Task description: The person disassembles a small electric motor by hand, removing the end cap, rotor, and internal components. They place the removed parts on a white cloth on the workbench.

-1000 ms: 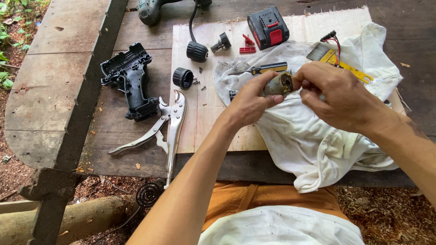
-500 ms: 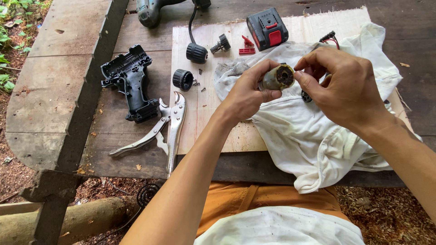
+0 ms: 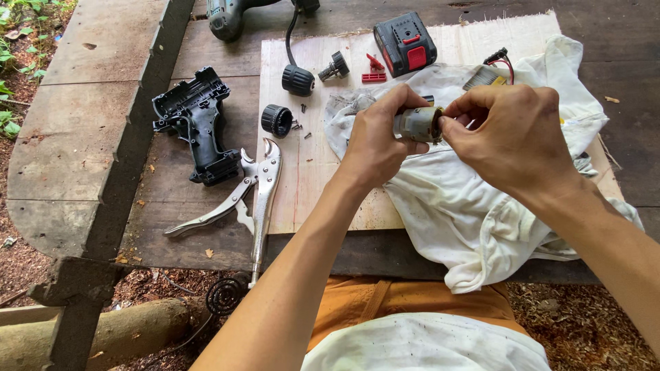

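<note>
My left hand [image 3: 377, 141] grips a small grey cylindrical motor [image 3: 418, 124] from its left side, held above a white cloth [image 3: 474, 206]. My right hand [image 3: 512, 134] pinches the motor's right end with thumb and fingertips. Both hands hover over the plywood board [image 3: 309, 185] on the wooden table. The motor's far end is hidden behind my right fingers.
A black drill housing half [image 3: 199, 124] and locking pliers [image 3: 251, 196] lie at left. A black chuck [image 3: 298, 80], a black ring [image 3: 277, 120], small screws [image 3: 300, 126], red plastic parts [image 3: 374, 70] and a black and red battery pack [image 3: 405, 43] lie on the board. Another drill [image 3: 230, 15] lies at the back.
Both hands lifted the motor slightly and turned it; its open end faced me earlier, and now its side shows with my right fingers on its end.
</note>
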